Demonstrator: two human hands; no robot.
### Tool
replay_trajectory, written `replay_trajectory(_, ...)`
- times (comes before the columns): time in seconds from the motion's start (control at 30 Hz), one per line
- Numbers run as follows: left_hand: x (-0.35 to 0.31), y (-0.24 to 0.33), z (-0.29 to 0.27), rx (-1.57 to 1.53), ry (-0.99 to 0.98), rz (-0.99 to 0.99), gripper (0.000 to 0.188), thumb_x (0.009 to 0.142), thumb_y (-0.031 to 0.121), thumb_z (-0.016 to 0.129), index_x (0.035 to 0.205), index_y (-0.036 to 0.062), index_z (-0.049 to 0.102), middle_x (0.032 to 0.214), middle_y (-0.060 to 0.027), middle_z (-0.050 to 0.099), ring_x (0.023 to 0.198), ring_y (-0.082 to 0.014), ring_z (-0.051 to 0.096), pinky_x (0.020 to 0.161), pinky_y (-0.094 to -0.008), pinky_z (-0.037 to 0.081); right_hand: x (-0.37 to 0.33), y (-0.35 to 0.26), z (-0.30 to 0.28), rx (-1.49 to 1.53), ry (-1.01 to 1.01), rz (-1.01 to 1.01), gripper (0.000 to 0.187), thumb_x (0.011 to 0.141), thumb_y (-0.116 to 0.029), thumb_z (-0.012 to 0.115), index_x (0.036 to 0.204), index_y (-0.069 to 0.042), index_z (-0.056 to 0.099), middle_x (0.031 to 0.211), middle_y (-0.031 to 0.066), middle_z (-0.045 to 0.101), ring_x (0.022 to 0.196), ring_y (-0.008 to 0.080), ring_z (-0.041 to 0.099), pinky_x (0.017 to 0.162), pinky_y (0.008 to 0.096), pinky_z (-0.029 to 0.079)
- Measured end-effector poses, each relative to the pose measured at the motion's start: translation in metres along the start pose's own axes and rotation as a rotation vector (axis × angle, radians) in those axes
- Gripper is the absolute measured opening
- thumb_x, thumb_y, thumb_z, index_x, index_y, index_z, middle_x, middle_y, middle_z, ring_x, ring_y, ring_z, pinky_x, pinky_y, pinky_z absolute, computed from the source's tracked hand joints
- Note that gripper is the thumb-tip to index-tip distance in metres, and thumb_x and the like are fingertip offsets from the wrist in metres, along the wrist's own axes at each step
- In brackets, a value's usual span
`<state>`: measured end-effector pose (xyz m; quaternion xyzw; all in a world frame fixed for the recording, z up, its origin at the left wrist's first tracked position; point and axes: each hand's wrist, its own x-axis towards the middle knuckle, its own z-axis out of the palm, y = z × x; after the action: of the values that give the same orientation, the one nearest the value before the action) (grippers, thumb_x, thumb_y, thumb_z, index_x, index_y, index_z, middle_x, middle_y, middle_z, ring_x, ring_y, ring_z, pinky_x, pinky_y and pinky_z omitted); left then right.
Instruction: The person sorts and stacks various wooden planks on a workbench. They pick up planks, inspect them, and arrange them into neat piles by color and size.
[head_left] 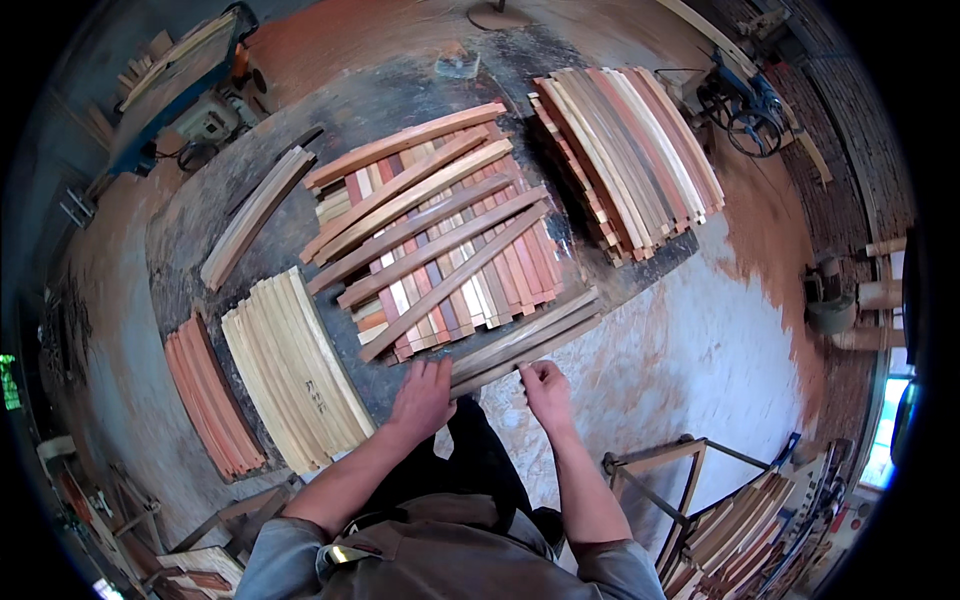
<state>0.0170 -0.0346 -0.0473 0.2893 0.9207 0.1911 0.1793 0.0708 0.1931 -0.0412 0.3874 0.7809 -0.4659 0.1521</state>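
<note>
Two or so grey-brown wood strips (525, 340) lie side by side along the near edge of the dark worktable. My left hand (424, 392) is closed round their left end. Further right, my right hand (545, 390) pinches the near edge of the closest strip between thumb and fingers. Just beyond, several loose brown strips (455, 235) lie slanted across a layered stack of mixed-colour strips (485, 290). What my left fingertips touch on the underside is hidden.
Pale strips (290, 365) and reddish strips (210, 395) are stacked at the left. A tall mixed stack (630, 155) stands at the far right of the table. A blue machine bench (180, 95), a wheeled machine (750, 115) and a metal-framed rack (690, 470) with wood surround it.
</note>
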Motion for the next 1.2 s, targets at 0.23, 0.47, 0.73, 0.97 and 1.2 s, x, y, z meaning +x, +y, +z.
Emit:
replay_trajectory(0.23,0.008,0.000,0.006,0.038,0.051,-0.054,0.077,0.069,0.029,0.079,0.131,-0.0044,0.047,0.115,-0.0183,0.055,0.111,-0.0342,0.052,0.096,-0.0447,0.043,0.012,-0.012,0.014,-0.126,0.041,-0.188,0.048,0.087,-0.036,0.071,0.111,0.004,0.059,0.093,0.0205,0.068,0.087,0.0358,0.068,0.080,0.0425,0.053)
replay_trajectory(0.47,-0.010,0.009,-0.074,-0.031,0.156,0.072,0.074,0.072,0.029,0.079,0.131,-0.0035,0.049,0.122,-0.0211,0.053,0.113,-0.0396,0.051,0.097,-0.0501,0.042,0.002,-0.018,0.001,-0.187,0.119,-0.368,0.035,0.085,-0.025,0.073,0.105,0.002,0.061,0.089,0.0170,0.067,0.083,0.0337,0.066,0.077,0.0409,0.053)
replay_trajectory(0.73,0.031,-0.040,-0.100,0.023,0.321,-0.085,0.038,0.084,0.013,0.067,0.118,-0.0033,0.060,0.102,-0.0190,0.061,0.098,-0.0369,0.059,0.085,-0.0438,0.048,0.016,-0.052,0.025,-0.379,0.150,-1.029,0.030,0.077,-0.020,0.077,0.098,-0.004,0.066,0.101,0.0123,0.064,0.099,0.0334,0.058,0.092,0.0454,0.045)
replay_trajectory(0.97,0.047,-0.049,-0.119,-0.040,0.431,-0.033,0.028,0.084,0.012,0.068,0.109,-0.0014,0.064,0.103,-0.0193,0.063,0.099,-0.0390,0.059,0.085,-0.0436,0.049,0.035,-0.033,0.046,-0.503,0.112,-1.043,0.037,0.077,-0.033,0.077,0.101,-0.006,0.066,0.100,0.0098,0.060,0.102,0.0324,0.053,0.100,0.0455,0.040)
replay_trajectory(1.2,0.052,-0.049,-0.112,0.175,0.504,-0.021,0.032,0.077,0.011,0.073,0.105,-0.0001,0.064,0.112,-0.0172,0.059,0.104,-0.0365,0.055,0.086,-0.0435,0.047,0.033,-0.037,0.048,-0.557,0.099,-1.001,0.041,0.076,-0.038,0.077,0.102,-0.008,0.066,0.099,0.0089,0.058,0.100,0.0314,0.052,0.100,0.0449,0.038)
